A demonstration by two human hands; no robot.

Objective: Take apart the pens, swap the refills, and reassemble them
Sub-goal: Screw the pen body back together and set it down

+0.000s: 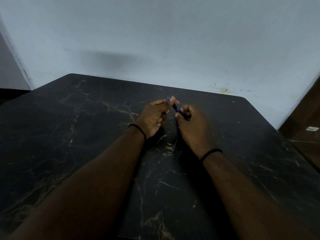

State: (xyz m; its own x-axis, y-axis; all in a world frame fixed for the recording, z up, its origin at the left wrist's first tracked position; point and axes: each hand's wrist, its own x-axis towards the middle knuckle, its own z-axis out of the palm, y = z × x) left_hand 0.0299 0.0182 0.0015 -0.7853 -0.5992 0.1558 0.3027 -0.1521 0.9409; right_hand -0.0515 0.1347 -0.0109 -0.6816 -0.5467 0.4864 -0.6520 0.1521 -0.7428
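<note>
A single blue pen [175, 106] was held in the air above the dark marble-patterned table [86, 135], roughly over the middle of its far half, well short of the wall [155, 40] behind the table. The pen was gripped at both ends: the left hand [154, 116] was curled round its upper end, with the blue tip showing just past the thumb and forefinger, and the right hand [192, 125] was closed round the lower, darker end. Only a short stretch of barrel was left visible between the two hands, which were held close together but not pressed against each other. A thin black band [138, 129] was worn on the left wrist and another black band [210, 153] on the right.

No second pen and no loose refill could be made out on the table, which was dim and blurred. The step in hand was judged to be the twisting or pulling of the barrel halves, though whether the pen was being opened or closed could not be told. For the next move, opposite turning of the two grips would be called for, with the pen kept straight so that a small spring or refill would not be dropped onto the dark table
</note>
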